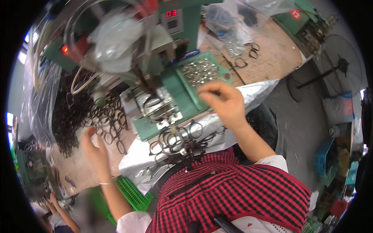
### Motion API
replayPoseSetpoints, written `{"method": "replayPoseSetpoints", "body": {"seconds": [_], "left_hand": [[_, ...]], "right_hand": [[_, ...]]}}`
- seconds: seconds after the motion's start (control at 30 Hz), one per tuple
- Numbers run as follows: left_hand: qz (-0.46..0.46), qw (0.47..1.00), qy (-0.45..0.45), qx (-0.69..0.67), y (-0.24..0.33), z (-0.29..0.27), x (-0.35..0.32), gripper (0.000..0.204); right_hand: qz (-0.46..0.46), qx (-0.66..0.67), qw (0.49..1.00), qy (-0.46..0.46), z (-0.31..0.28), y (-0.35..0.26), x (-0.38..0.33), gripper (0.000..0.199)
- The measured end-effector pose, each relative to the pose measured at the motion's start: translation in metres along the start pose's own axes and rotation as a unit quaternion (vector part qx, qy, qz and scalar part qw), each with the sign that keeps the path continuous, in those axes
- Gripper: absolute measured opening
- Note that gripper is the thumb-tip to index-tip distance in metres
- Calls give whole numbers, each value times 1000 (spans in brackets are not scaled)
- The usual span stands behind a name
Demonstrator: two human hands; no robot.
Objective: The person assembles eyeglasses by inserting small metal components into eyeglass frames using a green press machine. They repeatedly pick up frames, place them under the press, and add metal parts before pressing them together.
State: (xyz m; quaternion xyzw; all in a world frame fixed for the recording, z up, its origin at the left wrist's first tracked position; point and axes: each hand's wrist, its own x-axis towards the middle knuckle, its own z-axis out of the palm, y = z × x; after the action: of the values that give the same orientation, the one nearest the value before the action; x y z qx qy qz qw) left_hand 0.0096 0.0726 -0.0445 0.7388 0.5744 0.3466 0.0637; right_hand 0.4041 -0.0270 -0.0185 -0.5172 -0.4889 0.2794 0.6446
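Observation:
My left hand [95, 152] is at the edge of a heap of thin dark loops [110, 123]; its thumb and forefinger are apart and nothing shows between them. Over the near right corner of a green tray [187, 84] I hold my right hand [227, 104], thumb and fingertips pinched together. Whatever they hold is too small to make out. Many small shiny metal pieces [200, 72] fill the tray. Between my hands stands a green bench machine [175, 88] with a metal work plate [168, 116]. A tangle of dark loops [180, 141] hangs at its front edge, before my checked apron.
A clear plastic bag [116, 39] hangs by the machine. More dark strands [72, 112] are heaped to the left. Silvery sheeting [256, 93] covers the bench edge. A green basket [134, 194] stands below my left forearm; a floor fan [342, 64] is at the right.

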Motion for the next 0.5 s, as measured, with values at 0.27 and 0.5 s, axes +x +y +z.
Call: {"method": "replayPoseSetpoints", "body": {"seconds": [0.27,0.5], "left_hand": [[-41,991,-105,-69,-132,39,-2,43],[-143,964,67,-215,-119,26,61,29]], "right_hand": [[42,201,974,-102,14,-50,-23,50],[120,187,972,-72,15,-38,-8,49]]}}
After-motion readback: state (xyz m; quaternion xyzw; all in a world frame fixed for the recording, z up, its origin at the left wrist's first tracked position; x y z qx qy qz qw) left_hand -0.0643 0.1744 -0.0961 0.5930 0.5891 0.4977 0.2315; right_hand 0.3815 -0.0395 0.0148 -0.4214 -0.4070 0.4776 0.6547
